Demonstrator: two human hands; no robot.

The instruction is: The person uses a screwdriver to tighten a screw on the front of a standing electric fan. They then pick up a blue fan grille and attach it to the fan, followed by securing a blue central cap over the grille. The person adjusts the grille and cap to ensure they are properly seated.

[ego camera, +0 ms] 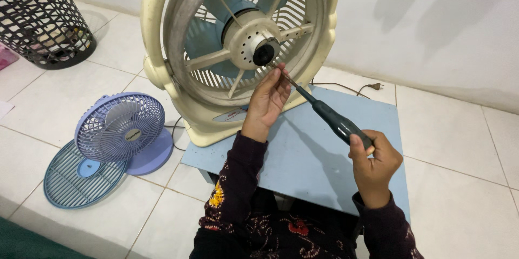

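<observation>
Screwdriver [330, 117] gripped in right hand [376, 160], tip at cream fan [238, 48] hub; left hand [267, 99] pinches its shaft. Oval label [231, 115] just below; small purple fan [121, 129] stands leftward.

I see a cream box fan [178, 75] of yellowed, dull plastic, a dark green screwdriver [332, 118] with glossy plastic handle and thin metal shaft, and a pale blue low table [319, 167], smooth and matt.
</observation>
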